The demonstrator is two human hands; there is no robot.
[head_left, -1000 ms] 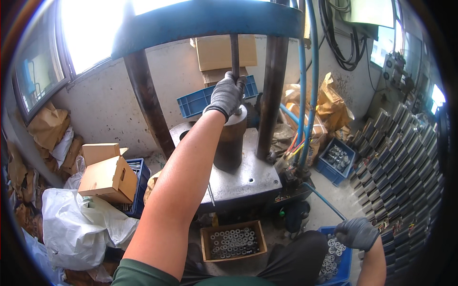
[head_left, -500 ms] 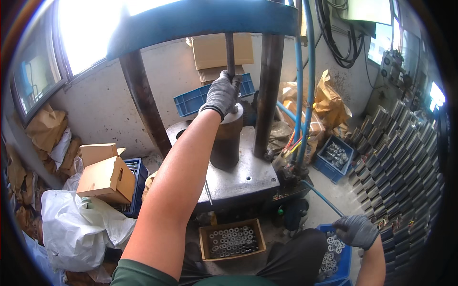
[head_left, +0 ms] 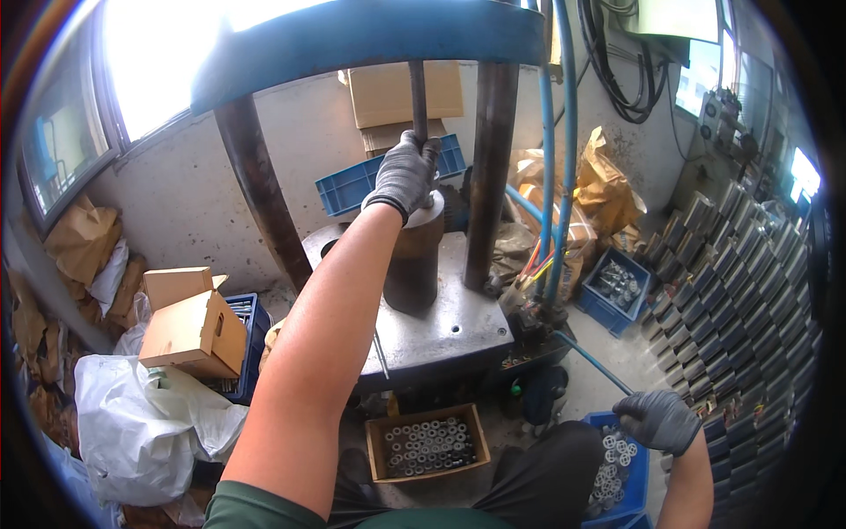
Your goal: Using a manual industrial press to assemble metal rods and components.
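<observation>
My left hand [head_left: 404,176], in a grey knit glove, reaches into the press frame with its fingers wrapped round a dark upright metal rod [head_left: 418,93]. Below that hand stands a thick steel cylinder [head_left: 413,264] on the press's metal bed [head_left: 423,339]. The rod's lower end is mostly hidden by my fingers. Low on the right, my gloved right hand [head_left: 657,421] is closed on the end of a blue lever [head_left: 590,362], which slants up to the valve fittings beside the press. A thin metal rod [head_left: 381,355] lies over the bed's front edge.
A blue crossbeam [head_left: 370,44] spans overhead between dark posts [head_left: 490,176]. On the floor, a wooden box [head_left: 428,476] holds several small round parts. Blue bins [head_left: 614,310] and stacked metal tubes [head_left: 731,291] crowd the right. An open cardboard box [head_left: 194,335] and white sacking [head_left: 132,423] fill the left.
My view has shifted slightly. My right hand sits a touch higher with the lever; my left hand keeps its grip on the rod.
</observation>
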